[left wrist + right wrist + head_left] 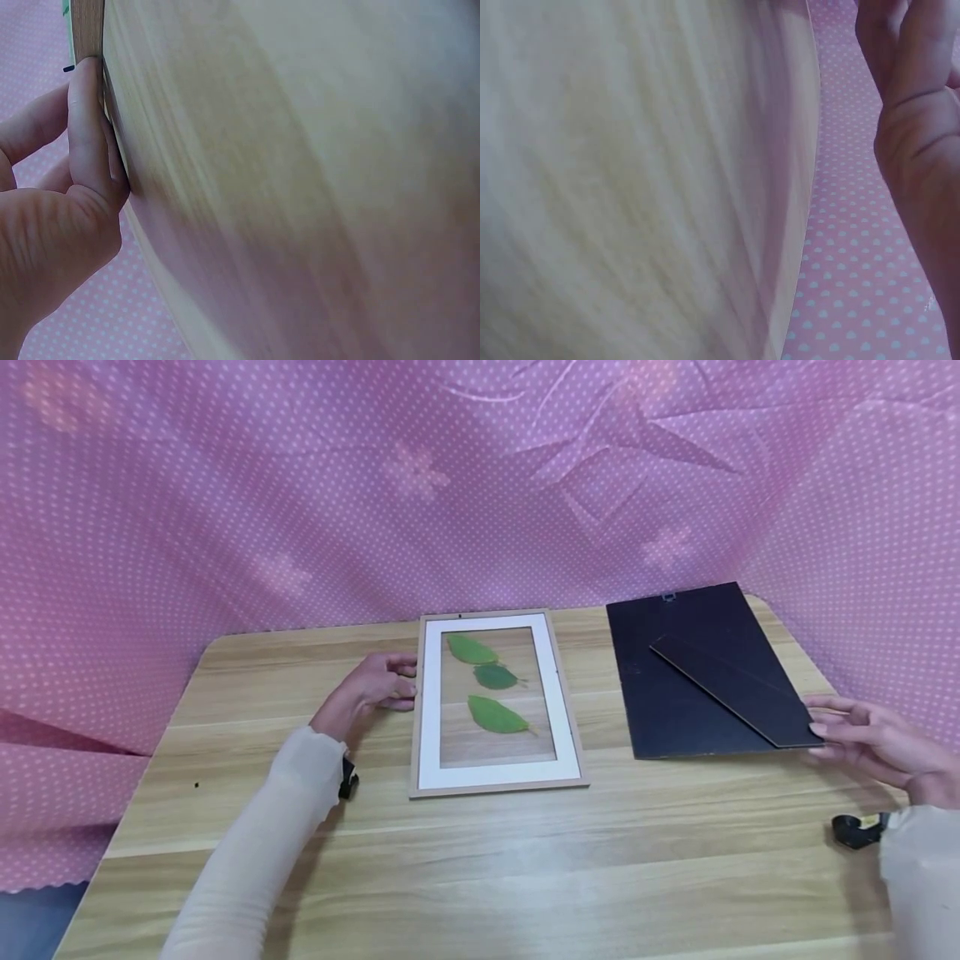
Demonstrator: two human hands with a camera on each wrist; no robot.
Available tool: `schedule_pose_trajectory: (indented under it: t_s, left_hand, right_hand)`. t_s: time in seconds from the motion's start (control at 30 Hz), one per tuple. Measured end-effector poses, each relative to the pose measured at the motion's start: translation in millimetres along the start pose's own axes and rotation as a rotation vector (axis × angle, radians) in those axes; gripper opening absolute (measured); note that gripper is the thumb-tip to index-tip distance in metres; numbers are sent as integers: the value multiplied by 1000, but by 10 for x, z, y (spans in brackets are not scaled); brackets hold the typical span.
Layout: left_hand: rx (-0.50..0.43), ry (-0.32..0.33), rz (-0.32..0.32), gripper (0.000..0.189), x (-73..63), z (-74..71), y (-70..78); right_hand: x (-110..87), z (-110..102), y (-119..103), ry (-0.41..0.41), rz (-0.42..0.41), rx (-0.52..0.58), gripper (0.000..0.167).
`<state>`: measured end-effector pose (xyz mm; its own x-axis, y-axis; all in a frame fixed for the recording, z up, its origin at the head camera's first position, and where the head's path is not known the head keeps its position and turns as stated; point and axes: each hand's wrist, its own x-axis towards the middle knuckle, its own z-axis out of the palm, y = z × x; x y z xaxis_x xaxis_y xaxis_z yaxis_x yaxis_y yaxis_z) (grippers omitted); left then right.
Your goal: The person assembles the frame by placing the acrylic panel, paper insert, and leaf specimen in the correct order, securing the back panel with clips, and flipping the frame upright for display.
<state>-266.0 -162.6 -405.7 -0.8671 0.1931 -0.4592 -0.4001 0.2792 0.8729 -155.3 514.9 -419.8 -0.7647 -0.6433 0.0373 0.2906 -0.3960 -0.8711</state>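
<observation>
A light wooden picture frame (413, 752) with a white mat (480, 775) lies at mid-table, and three green leaves (496, 715) show inside its window. My left hand (378, 683) is at the frame's left side. In the left wrist view a fingertip of the left hand (79, 172) meets the frame's wooden edge (88, 30). Off to the right, my right hand (862, 739) pinches the lower right corner of a black frame backing board (637, 693). Its stand leg (738, 697) faces up. The right wrist view shows only part of the right hand (922, 127), with its fingertips cut off.
The wooden table (480, 868) has rounded far corners. A pink dotted curtain (375, 485) hangs behind it and along both sides. A tiny dark bit (197, 785) lies on the left part of the table. A small metal hanger (669, 597) sits at the board's top edge.
</observation>
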Motion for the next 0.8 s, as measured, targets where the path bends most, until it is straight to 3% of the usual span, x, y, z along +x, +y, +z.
schedule_pose_trajectory:
  t_s: [0.13,0.33,0.57,0.8]
  left_hand:
    - [-5,-2,-3,75,7,-4,-8]
    - [-11,8,-6,74,12,6,-12]
    - [-13,3,-7,74,9,5,-20]
    - [-13,5,3,73,3,-1,-23]
  right_hand:
    - [22,27,14,15,-24,4,58]
    - [85,48,70,-49,-93,96,58]
    - [104,103,97,-28,-162,122,56]
    - [223,152,93,-144,-194,185,59]
